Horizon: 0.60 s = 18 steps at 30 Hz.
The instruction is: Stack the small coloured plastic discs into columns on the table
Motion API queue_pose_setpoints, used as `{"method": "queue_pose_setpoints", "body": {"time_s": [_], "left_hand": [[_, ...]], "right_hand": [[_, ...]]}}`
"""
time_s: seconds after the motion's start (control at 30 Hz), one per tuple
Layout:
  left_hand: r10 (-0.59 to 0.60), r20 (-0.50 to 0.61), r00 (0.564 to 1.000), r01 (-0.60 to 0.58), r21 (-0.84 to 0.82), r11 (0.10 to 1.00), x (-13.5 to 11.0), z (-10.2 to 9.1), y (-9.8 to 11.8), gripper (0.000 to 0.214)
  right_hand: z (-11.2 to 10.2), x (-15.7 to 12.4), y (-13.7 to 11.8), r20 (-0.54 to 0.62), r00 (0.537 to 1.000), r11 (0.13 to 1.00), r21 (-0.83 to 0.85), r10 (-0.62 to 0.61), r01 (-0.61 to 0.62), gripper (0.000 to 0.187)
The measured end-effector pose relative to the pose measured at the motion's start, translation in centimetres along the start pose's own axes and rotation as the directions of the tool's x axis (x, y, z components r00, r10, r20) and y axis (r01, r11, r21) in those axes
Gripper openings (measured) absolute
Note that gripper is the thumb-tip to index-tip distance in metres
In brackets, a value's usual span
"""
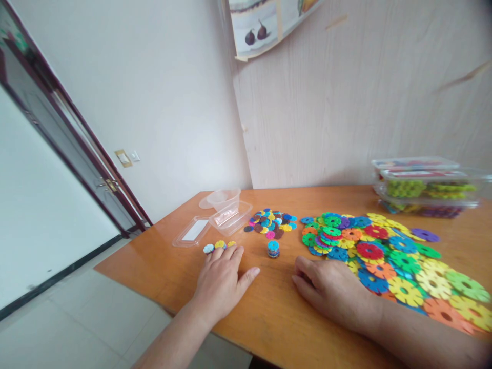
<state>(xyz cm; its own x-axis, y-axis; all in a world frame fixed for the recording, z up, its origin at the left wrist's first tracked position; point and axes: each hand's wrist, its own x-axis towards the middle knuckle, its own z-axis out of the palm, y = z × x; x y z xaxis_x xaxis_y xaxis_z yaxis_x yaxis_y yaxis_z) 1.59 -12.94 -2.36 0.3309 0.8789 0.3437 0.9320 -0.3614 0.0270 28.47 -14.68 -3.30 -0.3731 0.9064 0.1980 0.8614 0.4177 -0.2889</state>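
Note:
My left hand (223, 277) lies palm down on the table with its fingers stretched out and its thumb apart. Its fingertips touch or nearly touch a row of short stacks of small notched discs: a pale blue stack (208, 248), a yellow stack (220, 244) and another yellow stack (231, 244) partly hidden by the fingers. Between my hands stands a separate stack of small discs (273, 249) with a light blue one on top. My right hand (332, 287) rests on the table in a loose curl, and nothing shows in it. Beside it spreads a pile of large flower-shaped discs (403, 261).
A loose heap of small discs (271, 222) lies farther back. Left of it are a clear plastic tub (230, 218) and a flat clear lid (192, 231) with a white label. Stacked clear boxes (426, 187) stand at the back right. The wooden table (154, 261) meets the wall behind.

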Motion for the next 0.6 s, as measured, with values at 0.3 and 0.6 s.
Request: {"method": "queue_pose_setpoints", "body": {"time_s": [0.3, 0.6], "left_hand": [[-0.332, -0.429, 0.84, 0.235, -0.263, 0.936, 0.7, -1.9, -7.1, 0.036], [-0.578, -0.12, 0.807, 0.583, 0.012, 0.812, 2.2, 1.6, -16.5, 0.036]], "right_hand": [[-0.3, 0.0, 0.1, 0.032, 0.999, 1.0, 0.018, 0.022, -0.023, 0.018], [-0.8, 0.3, -0.3, 0.068, 0.993, 0.994, 0.052, 0.094, -0.098, 0.017]]}}
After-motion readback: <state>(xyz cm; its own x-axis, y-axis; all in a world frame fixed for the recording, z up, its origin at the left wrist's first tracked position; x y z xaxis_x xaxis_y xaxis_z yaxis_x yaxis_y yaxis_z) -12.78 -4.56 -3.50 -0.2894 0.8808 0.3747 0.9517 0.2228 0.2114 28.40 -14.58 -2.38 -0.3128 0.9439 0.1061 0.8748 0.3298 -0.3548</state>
